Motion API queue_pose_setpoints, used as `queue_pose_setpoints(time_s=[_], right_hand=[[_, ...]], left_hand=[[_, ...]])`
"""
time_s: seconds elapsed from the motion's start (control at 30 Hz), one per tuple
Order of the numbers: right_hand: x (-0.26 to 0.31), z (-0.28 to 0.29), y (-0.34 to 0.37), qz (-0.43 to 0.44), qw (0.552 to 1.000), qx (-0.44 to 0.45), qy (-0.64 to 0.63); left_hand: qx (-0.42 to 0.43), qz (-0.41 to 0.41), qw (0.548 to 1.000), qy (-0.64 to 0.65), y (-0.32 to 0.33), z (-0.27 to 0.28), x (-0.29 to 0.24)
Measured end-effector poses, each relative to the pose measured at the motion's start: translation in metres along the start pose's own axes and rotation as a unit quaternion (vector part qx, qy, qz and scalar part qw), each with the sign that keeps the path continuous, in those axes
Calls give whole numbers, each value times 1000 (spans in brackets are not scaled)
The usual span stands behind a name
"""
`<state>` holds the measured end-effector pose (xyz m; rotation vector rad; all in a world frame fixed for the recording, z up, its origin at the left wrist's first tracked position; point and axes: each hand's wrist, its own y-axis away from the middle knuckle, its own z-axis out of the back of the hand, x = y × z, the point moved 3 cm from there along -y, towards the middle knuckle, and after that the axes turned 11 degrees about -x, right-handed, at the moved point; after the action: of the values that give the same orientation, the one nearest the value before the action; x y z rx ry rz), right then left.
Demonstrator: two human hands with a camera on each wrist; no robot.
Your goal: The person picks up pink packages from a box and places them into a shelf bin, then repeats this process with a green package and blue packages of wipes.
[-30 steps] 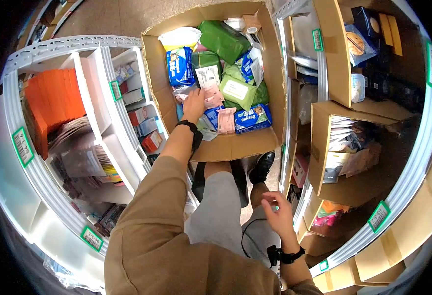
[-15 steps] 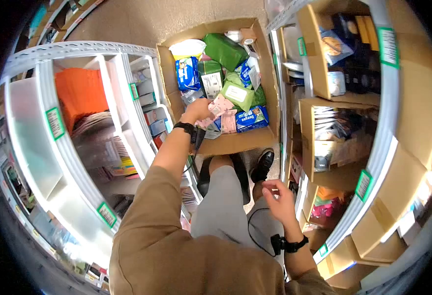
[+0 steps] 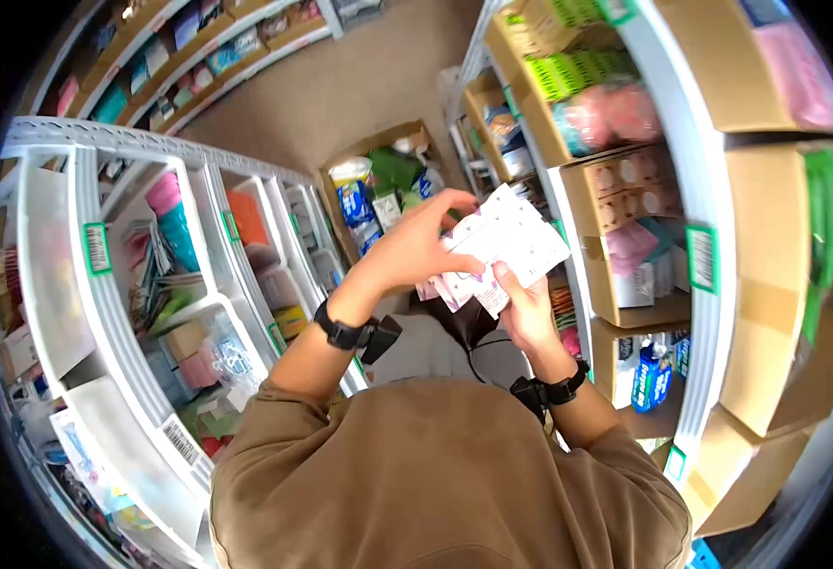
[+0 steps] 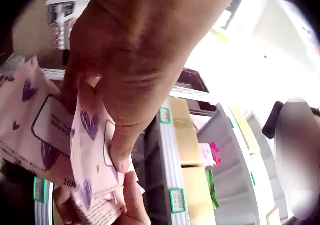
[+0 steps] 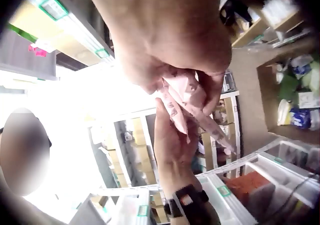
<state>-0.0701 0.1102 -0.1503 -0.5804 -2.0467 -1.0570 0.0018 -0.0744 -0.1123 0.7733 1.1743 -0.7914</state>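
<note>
In front of the chest, both hands hold several pink soft packets (image 3: 516, 237) printed with purple hearts. The left hand (image 3: 416, 247) grips them from the left, its thumb pressed on one packet's face in the left wrist view, where two packets (image 4: 90, 145) fan apart. My right hand (image 3: 530, 318) pinches their lower edge, thumb on top and fingers underneath. Seen from the right wrist, the packets (image 5: 185, 95) are edge-on between the right hand (image 5: 165, 35) and the left hand (image 5: 172, 140). The fingers behind the packets are partly hidden.
A cardboard box (image 3: 336, 175) of green and blue packs stands on the aisle floor (image 3: 274, 104) ahead. White shelf bins (image 3: 103, 398) line the left side. Shelves with cardboard boxes (image 3: 748, 275) line the right, one holding a blue pack (image 3: 651, 375).
The left hand took pink packets from the floor box and lifted them to the chest. The right hand rose from beside the knee and took hold of them. The view shifted back from the box.
</note>
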Motion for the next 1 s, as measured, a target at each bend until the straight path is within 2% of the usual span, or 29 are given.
queue_pose_setpoints(time_s=[0.03,0.07,0.13,0.17,0.2,0.33,0.4,0.43,0.47,0.53,0.57,0.6,0.67,0.73,0.83,0.87,0.93,0.97,1.0], right_hand=[[20,-7,10,30,999,-2,-19],[36,-13,18,47,999,-1,-22],[60,-20,34,67,991,-5,-113],[68,-22,39,85,990,11,-116],[75,-25,43,97,988,11,-119],[99,-33,62,143,983,22,-115],[108,-23,65,183,981,-3,-57],[121,-21,68,297,953,-42,48],[136,-20,76,377,919,-59,102],[157,-18,85,495,847,-100,168],[178,-22,86,610,734,-100,282],[197,-30,99,653,647,-98,381],[216,-52,114,671,544,-108,492],[218,-74,122,601,552,-66,575],[212,-81,122,542,630,13,556],[212,-78,119,545,628,12,556],[209,-66,111,502,705,18,501],[213,-65,113,516,726,-12,454],[214,-64,112,517,725,-13,454]], left_hand=[[-23,-45,992,-112,6,3,-15],[-21,-62,991,-113,11,6,-28],[-32,-67,980,-183,20,11,-45],[30,5,1000,-6,23,6,-40],[51,13,992,119,28,1,-39],[-6,-28,960,280,36,0,-53],[-32,-60,950,305,36,9,-68],[-24,-59,950,305,35,14,-72],[-19,-57,950,305,33,20,-76],[-8,-70,952,297,30,31,-88],[14,-70,961,267,29,35,-94],[35,-71,968,237,28,37,-100],[49,-83,972,216,27,35,-107],[64,-148,963,216,26,29,-111],[65,-141,952,265,24,24,-109],[61,-126,946,293,23,23,-110],[57,-130,945,294,22,26,-112],[54,-131,945,295,22,27,-112],[54,-133,945,295,22,29,-114]])
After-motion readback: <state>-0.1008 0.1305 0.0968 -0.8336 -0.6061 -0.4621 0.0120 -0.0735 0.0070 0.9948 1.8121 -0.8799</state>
